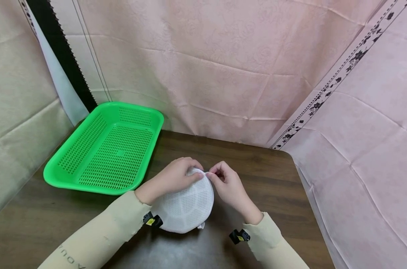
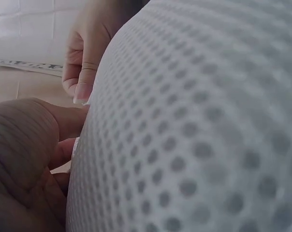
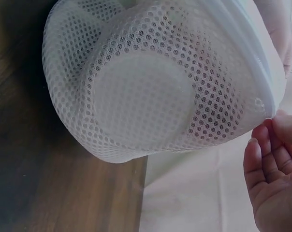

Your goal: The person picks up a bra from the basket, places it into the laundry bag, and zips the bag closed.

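Observation:
A round white mesh laundry bag is held up over the table in the head view. My left hand grips its far upper rim, thumb lying across the mesh and the other fingers behind it. At the rim, just right of the left thumb, my right hand pinches the edge between thumb and index finger. In the right wrist view the mesh bag bulges, with a round paler patch in its side. A smooth white band runs along its rim to the pinching fingertips. Mesh fills most of the left wrist view.
A green perforated plastic basket stands on the brown wooden table, left of the hands. Light patterned cloth hangs behind the table and along both sides. A small white tab sticks out from the bag's lower edge.

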`<move>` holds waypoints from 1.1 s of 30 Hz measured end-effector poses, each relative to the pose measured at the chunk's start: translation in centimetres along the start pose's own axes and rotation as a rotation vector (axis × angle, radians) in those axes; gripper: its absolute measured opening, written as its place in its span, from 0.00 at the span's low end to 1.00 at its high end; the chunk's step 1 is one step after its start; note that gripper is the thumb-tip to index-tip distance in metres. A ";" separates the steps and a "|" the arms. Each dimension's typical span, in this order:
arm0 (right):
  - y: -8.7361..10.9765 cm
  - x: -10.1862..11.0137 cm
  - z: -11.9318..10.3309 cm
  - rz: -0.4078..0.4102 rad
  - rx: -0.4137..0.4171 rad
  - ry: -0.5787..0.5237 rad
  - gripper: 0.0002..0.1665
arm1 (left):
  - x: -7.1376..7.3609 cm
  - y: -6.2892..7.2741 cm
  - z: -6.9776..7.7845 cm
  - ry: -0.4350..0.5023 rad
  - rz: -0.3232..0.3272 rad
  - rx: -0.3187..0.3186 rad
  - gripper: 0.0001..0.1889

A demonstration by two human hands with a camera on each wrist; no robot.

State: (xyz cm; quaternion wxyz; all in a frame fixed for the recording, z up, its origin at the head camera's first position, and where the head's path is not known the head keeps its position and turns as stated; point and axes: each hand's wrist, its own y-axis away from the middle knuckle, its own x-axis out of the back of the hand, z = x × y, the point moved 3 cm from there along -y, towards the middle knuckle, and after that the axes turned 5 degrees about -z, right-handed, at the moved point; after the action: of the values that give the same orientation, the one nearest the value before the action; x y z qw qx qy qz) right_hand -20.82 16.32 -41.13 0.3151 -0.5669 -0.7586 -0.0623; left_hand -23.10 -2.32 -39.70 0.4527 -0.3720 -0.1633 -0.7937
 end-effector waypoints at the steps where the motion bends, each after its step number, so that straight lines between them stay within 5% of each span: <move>1: 0.0 0.0 0.0 -0.003 -0.001 0.000 0.06 | -0.1 0.0 -0.1 0.009 0.001 0.003 0.11; 16: -0.2 -0.4 0.2 -0.020 0.010 -0.030 0.04 | -0.4 0.1 -0.4 0.029 0.062 -0.029 0.05; 33: 0.0 -0.5 0.5 -0.018 -0.007 -0.024 0.04 | 0.0 0.2 -1.8 0.087 0.105 0.040 0.05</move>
State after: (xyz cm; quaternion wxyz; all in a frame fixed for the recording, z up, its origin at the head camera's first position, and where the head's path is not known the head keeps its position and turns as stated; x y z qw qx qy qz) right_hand -20.89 16.12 -41.83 0.3031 -0.5618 -0.7674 -0.0611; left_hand -23.76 -3.51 -40.95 0.5080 -0.3359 -0.1395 -0.7808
